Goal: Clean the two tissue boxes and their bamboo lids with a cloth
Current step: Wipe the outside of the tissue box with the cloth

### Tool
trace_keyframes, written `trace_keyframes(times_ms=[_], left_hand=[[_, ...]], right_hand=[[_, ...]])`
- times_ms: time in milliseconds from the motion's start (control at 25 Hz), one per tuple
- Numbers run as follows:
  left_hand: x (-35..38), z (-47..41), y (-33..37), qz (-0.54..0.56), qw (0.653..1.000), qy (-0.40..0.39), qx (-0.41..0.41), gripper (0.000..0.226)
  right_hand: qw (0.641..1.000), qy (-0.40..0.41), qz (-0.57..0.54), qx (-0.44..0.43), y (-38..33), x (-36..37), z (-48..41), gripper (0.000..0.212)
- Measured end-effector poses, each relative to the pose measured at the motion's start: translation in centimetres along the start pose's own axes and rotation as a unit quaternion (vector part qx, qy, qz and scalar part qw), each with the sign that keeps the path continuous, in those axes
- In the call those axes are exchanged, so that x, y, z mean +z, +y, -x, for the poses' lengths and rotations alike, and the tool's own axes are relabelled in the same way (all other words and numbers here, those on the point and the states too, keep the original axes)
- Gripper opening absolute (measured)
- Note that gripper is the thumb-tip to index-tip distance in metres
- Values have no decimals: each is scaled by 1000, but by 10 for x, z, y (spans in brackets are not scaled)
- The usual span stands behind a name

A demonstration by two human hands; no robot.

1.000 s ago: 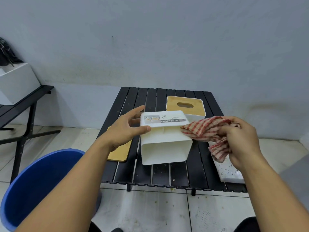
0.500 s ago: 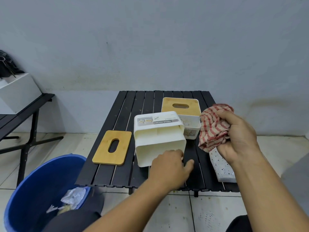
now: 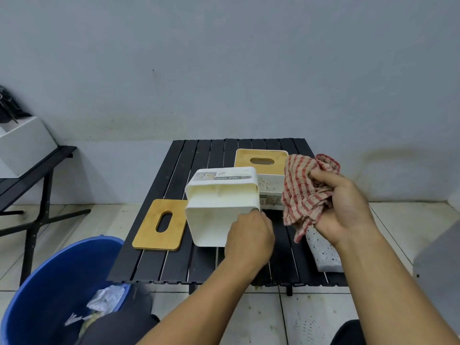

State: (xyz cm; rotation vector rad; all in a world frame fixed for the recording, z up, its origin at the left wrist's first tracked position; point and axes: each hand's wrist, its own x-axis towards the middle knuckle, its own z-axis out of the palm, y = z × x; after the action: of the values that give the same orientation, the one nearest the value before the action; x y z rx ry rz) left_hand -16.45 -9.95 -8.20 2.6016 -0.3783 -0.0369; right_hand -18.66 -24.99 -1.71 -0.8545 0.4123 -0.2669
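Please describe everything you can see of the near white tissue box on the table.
The near box is white, plastic-looking, rounded at the corners and lidless. It lies tipped over on the black slatted table, open mouth toward the camera, with a printed label on its upturned base reading TISSUE HOLDER. The left hand takes its near right corner. Its bamboo lid lies flat at its left; the second box stands just behind.

I can read only "TISSUE HOLDER", printed upside down from my view on the label strip (image 3: 225,177) across the upturned base of the near white tissue box (image 3: 219,207), while the sticker on the far box at one o'clock stays too blurred.
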Motion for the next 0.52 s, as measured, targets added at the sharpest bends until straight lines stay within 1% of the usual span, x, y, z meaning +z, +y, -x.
trace_keyframes(times_ms=[40, 120, 200, 240, 280, 320, 360, 400, 440, 480, 520], left_hand=[[-14, 2, -3, 7, 1000, 2, 6, 27], [-50, 7, -12, 81, 996, 21, -8, 30], [-82, 11, -27, 215, 975, 21, -45, 30], [-94, 13, -34, 300, 951, 6, -70, 31], [-104, 14, -40, 396, 913, -14, -98, 31], [-109, 13, -45, 492, 860, -32, -132, 32], [-111, 11, -50, 569, 804, -49, -166, 34], [-111, 8, -53, 620, 758, -65, -192, 36], [-109, 5, -54, 654, 723, -81, -209, 38], [-105, 3, -54, 675, 698, -94, -218, 39], [-99, 0, -57, 684, 687, -99, -225, 39]], right_hand=[[1000, 5, -5, 2, 0, -2, -1, 42], [1000, 17, -10, 1, -1, -7, -4, 43], [1000, 15, -1, -9, 1, -7, -3, 39], [1000, 12, 10, -18, 3, -4, -1, 38], [999, 13, 23, -33, 5, -1, 0, 37], [998, 12, 43, -53, 7, 4, 3, 37], [995, 9, 65, -76, 11, 9, 6, 37], [991, 1, 89, -99, 15, 16, 9, 38], [986, -18, 116, -119, 20, 22, 14, 37], [979, -43, 148, -131, 26, 27, 18, 35], [970, -68, 192, -136, 34, 31, 21, 32]])
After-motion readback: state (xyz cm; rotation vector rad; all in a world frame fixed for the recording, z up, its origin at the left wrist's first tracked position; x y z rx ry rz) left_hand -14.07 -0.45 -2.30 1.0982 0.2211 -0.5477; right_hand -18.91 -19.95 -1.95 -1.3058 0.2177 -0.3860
